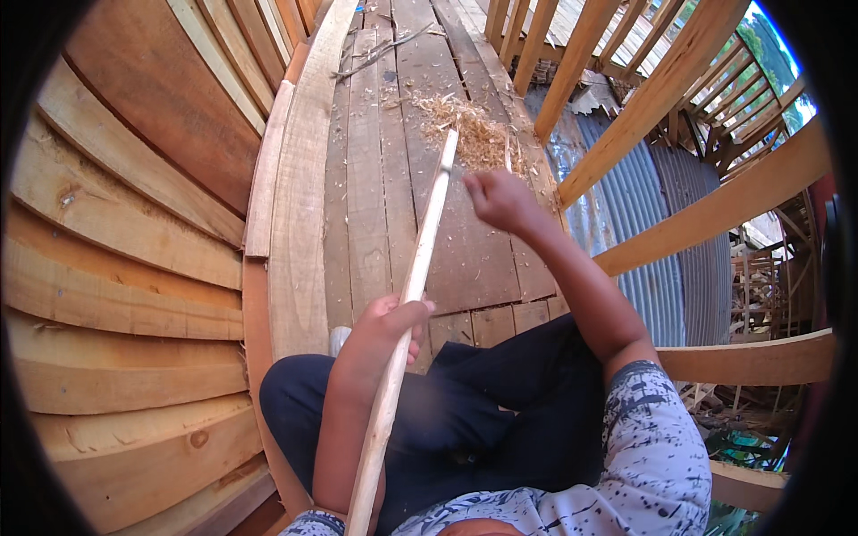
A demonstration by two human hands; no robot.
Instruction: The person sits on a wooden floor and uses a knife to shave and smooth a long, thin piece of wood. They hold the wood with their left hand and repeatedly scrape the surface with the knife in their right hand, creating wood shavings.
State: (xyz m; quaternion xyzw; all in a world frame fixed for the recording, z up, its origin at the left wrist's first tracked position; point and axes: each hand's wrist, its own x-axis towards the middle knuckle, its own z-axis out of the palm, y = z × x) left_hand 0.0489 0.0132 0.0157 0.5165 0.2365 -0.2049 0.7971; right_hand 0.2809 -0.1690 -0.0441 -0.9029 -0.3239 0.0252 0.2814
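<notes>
A long, pale, peeled wooden stick (424, 239) slants from the lower edge up to the pile of shavings. My left hand (386, 323) is wrapped round its middle, and its lower end runs along my left forearm. Close to the stick's far end, on its right side, my right hand (499, 200) makes a fist. What that fist holds is hidden. A small grey patch (444, 168) shows on the stick beside it; I cannot tell whether it is a blade. Curled wood shavings (478, 134) lie on the planks beyond my right hand.
I sit cross-legged on a plank floor (366, 179). A board wall (134, 268) rises on the left. Wooden railing posts (661, 98) stand along the right, above corrugated metal sheets (643, 259). Thin twigs (384, 54) lie farther ahead.
</notes>
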